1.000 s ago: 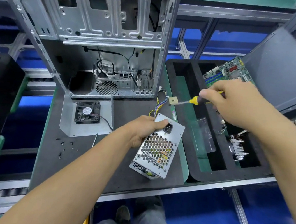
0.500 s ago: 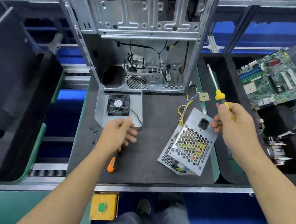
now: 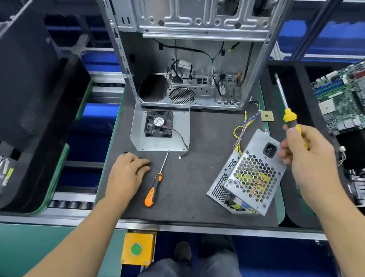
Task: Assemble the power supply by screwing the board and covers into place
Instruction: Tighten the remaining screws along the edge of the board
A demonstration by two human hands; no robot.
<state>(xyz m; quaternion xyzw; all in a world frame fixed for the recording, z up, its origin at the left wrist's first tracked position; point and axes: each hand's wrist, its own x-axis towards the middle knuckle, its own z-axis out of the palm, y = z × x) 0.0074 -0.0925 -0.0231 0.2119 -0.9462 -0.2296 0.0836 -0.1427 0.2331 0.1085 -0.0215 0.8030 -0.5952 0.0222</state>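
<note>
Reaching down to the mat, the left hand (image 3: 128, 173) lies knuckles-up with its fingers curled over the spot where small dark screws (image 3: 126, 152) lie; whether a screw is pinched under the fingertips cannot be told. Just beside those fingers lies the orange screwdriver (image 3: 154, 187), untouched. The right hand (image 3: 306, 159) is clenched around the handle of the yellow screwdriver (image 3: 289, 115), shaft pointing up and away from the person. The power supply (image 3: 250, 174) rests tilted on the mat just below and inside the right fingers, its honeycomb cover facing up and its wires trailing toward the open computer case (image 3: 196, 47). The step in hand looks like fetching a screw. Next, the left fingers would need to carry a screw across to a hole in the cover, and the yellow driver must swing tip-down to meet it.
</note>
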